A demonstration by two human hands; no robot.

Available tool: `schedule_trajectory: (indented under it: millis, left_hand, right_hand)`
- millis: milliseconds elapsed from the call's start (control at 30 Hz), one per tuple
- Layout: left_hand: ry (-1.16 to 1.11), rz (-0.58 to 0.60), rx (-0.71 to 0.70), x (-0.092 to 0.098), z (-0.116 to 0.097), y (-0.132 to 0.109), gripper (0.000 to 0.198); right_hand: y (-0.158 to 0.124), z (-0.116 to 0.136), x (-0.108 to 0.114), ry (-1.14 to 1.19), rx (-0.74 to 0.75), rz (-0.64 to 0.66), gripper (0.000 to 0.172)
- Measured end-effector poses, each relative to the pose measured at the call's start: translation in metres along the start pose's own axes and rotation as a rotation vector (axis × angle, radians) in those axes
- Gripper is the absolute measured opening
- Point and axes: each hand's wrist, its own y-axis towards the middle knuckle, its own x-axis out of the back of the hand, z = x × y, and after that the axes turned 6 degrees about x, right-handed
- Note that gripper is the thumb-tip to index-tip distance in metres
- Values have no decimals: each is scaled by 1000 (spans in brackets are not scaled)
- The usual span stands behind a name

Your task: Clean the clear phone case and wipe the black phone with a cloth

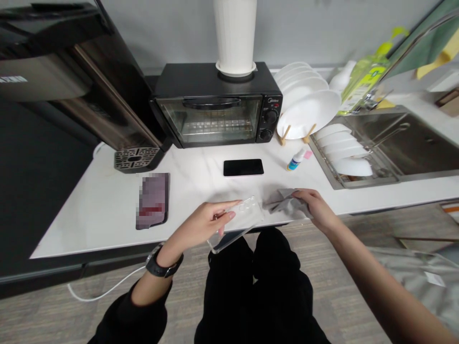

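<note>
My left hand grips a clear phone case by its side, thumb on top, over the front edge of the counter. To the right, my right hand pinches a crumpled grey cloth just above the counter, a small gap from the case. Behind both hands a black phone lies flat, screen up. A small spray bottle with a blue label stands to its right, beside a pink scrap. On the left lies another phone-shaped item, partly blurred out.
A black toaster oven with a white pot on top stands at the back. Left of it rises a dark drinks machine. White plates, a green soap bottle and the sink with bowls are on the right.
</note>
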Motion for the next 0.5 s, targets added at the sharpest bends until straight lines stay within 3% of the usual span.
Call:
schedule_trajectory:
  millis: [133, 233, 367, 500]
  left_hand:
    - [72, 9, 13, -2, 3, -5, 47]
    - [144, 3, 22, -1, 1, -8, 50]
    - [173, 25, 19, -5, -10, -8, 50]
    - [150, 94, -12, -18, -14, 0, 49]
  right_hand:
    - [-15, 21, 23, -419, 254, -7, 22]
    - [-22, 36, 36, -550, 390, 7, 36]
    - [-27, 34, 31, -321, 198, -13, 59]
    - [-41, 23, 7, -27, -2, 45, 56]
